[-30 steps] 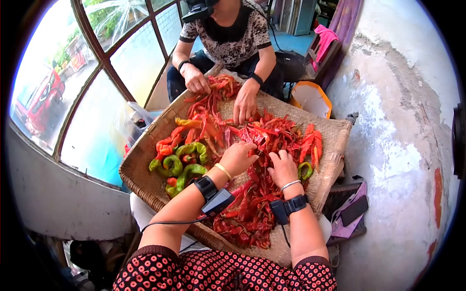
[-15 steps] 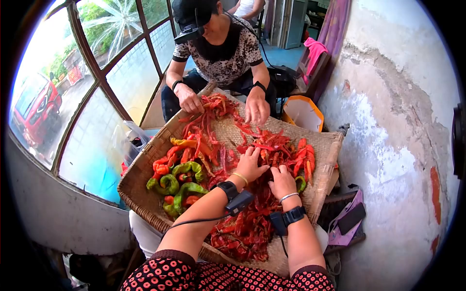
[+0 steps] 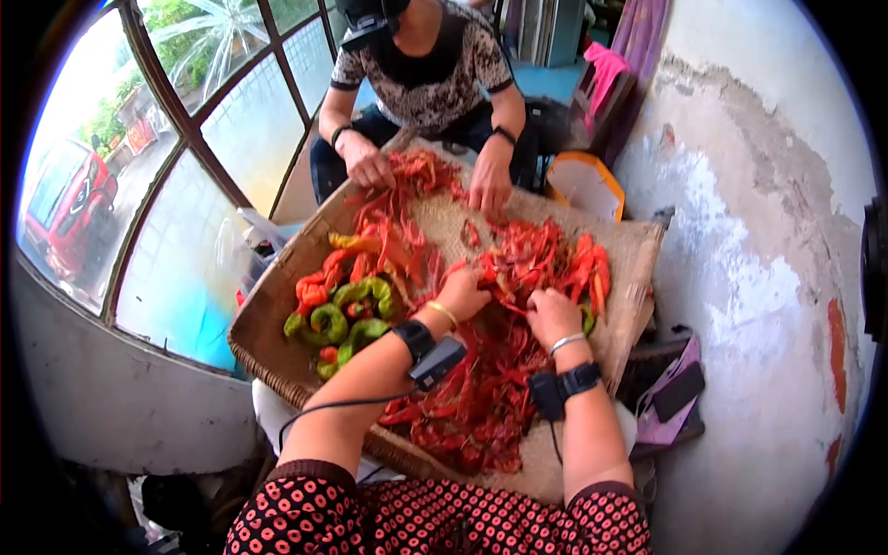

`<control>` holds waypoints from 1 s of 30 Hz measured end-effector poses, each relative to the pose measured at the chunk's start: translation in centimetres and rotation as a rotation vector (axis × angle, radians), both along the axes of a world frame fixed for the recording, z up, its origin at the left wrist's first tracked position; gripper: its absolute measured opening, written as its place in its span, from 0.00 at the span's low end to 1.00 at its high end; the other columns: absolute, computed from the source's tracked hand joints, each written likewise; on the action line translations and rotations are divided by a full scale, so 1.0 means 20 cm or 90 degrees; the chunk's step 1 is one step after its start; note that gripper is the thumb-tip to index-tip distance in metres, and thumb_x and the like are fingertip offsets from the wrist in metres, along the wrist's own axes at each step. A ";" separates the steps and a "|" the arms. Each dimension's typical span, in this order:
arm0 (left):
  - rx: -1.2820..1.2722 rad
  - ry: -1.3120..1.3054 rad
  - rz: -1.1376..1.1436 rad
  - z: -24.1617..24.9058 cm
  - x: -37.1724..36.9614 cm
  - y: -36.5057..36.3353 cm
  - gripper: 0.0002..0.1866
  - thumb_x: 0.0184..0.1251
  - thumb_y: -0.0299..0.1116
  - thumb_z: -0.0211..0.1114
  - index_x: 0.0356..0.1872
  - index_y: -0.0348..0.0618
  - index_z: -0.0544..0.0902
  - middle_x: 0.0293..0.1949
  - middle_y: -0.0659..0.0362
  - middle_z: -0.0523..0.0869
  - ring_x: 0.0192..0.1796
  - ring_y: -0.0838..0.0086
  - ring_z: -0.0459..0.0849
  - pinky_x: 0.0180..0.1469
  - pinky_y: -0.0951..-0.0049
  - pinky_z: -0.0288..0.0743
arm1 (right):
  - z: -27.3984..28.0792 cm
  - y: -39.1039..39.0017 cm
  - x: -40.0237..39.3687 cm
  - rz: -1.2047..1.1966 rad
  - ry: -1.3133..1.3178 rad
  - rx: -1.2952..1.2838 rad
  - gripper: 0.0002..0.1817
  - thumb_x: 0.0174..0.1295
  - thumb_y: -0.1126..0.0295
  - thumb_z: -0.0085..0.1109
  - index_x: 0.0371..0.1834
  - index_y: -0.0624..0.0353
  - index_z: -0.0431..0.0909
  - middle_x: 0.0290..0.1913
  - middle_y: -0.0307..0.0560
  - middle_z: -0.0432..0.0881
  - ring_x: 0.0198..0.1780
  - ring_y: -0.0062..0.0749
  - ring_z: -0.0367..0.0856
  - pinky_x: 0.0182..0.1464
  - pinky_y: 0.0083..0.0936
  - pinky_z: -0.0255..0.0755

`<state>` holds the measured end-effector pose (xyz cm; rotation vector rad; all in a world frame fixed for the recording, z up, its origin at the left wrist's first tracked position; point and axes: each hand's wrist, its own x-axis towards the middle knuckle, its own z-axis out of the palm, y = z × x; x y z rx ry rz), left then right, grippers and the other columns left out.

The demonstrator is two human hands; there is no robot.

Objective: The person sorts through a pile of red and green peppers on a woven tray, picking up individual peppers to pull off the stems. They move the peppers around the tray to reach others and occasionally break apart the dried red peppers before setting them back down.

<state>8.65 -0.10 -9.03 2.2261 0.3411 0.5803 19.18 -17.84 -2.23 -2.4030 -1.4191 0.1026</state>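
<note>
Dried red chili peppers (image 3: pixel 476 398) lie heaped across a woven basket tray (image 3: pixel 264 328). My left hand (image 3: pixel 462 294) is in the middle of the heap, its fingers curled round a red chili pepper. To its right, my right hand (image 3: pixel 555 317) is closed with fingertips pinched on chili peppers; the exact piece is partly hidden. Green peppers (image 3: pixel 365 294) and plump orange-red peppers (image 3: pixel 313 293) sit together left of my left hand. Another bunch of red chili peppers (image 3: pixel 532 254) lies just beyond my hands.
Across the tray sits a person (image 3: pixel 421 74), whose two hands (image 3: pixel 488 185) touch chilies at the far end. An orange-rimmed container (image 3: pixel 587 185) stands behind the tray's right corner. Windows line the left; a peeling wall (image 3: pixel 740 231) rises at right. A phone-like dark object (image 3: pixel 678 391) lies on purple cloth.
My hands have drawn slightly apart and their fingers have curled in. The left moved left and toward me. The other person's right-side hand has moved little; the view has shifted slightly.
</note>
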 end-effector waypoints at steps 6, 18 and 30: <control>0.043 0.270 -0.083 0.34 -0.27 -0.18 0.15 0.45 0.30 0.60 0.38 0.43 0.81 0.31 0.47 0.82 0.37 0.56 0.81 0.40 0.64 0.74 | 0.09 0.01 -0.08 0.101 0.046 -0.118 0.07 0.48 0.68 0.57 0.29 0.59 0.77 0.33 0.52 0.79 0.39 0.48 0.77 0.41 0.41 0.72; 0.248 0.330 -0.259 0.40 -0.60 -0.26 0.18 0.47 0.39 0.64 0.40 0.44 0.81 0.30 0.48 0.81 0.36 0.54 0.79 0.40 0.60 0.73 | 0.20 -0.05 -0.33 0.238 0.074 -0.216 0.09 0.47 0.70 0.57 0.33 0.54 0.79 0.36 0.49 0.80 0.42 0.45 0.78 0.45 0.35 0.71; 0.059 0.269 -0.253 0.41 -0.63 -0.32 0.16 0.53 0.44 0.65 0.36 0.43 0.83 0.28 0.51 0.82 0.33 0.61 0.81 0.37 0.67 0.74 | 0.22 -0.31 -0.36 0.057 0.519 0.144 0.09 0.54 0.70 0.58 0.36 0.59 0.79 0.22 0.36 0.77 0.20 0.18 0.72 0.23 0.18 0.68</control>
